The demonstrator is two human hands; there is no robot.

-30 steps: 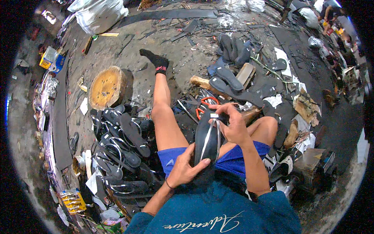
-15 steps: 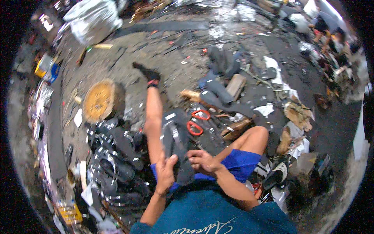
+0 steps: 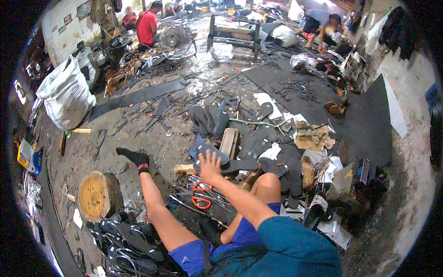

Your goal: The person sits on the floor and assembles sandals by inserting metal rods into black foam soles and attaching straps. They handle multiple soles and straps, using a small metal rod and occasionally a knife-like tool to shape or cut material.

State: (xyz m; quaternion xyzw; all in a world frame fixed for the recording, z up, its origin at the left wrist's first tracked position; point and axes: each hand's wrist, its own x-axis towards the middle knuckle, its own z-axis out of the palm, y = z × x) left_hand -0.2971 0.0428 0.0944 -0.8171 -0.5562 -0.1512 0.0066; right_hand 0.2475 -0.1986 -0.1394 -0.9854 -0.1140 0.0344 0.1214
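My right hand [image 3: 210,167] is stretched forward with its fingers spread and nothing in its grasp. It lies over the near edge of a dark grey shoe sole [image 3: 220,156]; whether it touches cannot be made out. Just below the hand are red-handled scissors [image 3: 201,201], among thin metal tools. A wooden block [image 3: 229,142] and a stack of dark curved sole pieces [image 3: 210,121] are beyond the fingers. My left hand is out of view. Many black sandals [image 3: 134,244] are heaped at the lower left, beside my outstretched leg.
A round wood stump [image 3: 98,196] stands left of my foot. A white sack [image 3: 65,94] and a long dark strip [image 3: 138,98] lie farther off. Scraps, cardboard [image 3: 313,135] and black sheets [image 3: 364,122] cover the right side. Other people, one in a red shirt [image 3: 146,28], sit or bend in the background.
The view has tilted up and shifted right. My right hand has left the black sandal and reached forward, its fingers spread. My left hand and that sandal are no longer seen in my lap.
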